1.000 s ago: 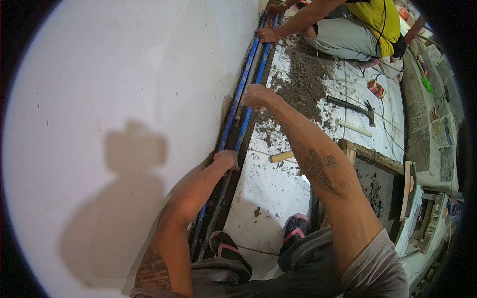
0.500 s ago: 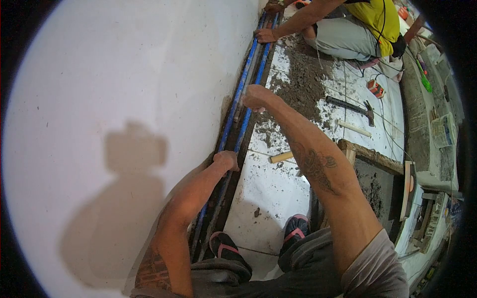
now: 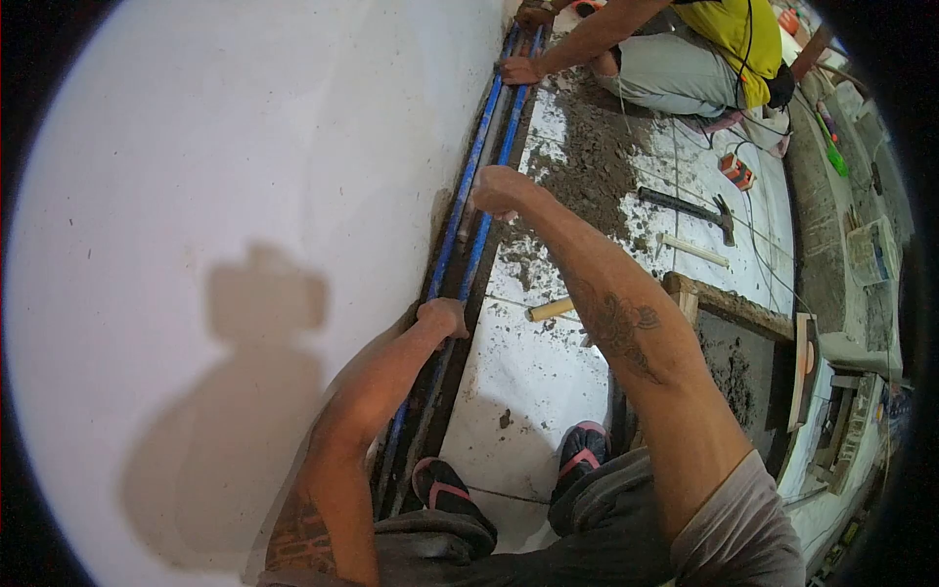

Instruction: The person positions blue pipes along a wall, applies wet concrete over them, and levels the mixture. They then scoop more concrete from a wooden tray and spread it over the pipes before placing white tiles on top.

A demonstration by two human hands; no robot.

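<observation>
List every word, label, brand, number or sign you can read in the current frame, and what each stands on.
No readable text.
Orange-and-black box: any markings too small to read.
Translucent container: too blurred to read.
Long blue strips: no lettering can be made out.
Left arm's tattoo: cannot tell whether it includes letters.

Grey shirt point(image 3: 738, 533), dark trousers point(image 3: 587, 558), pink-strapped flip-flops point(image 3: 445, 489), tattooed arms point(image 3: 626, 333).
</observation>
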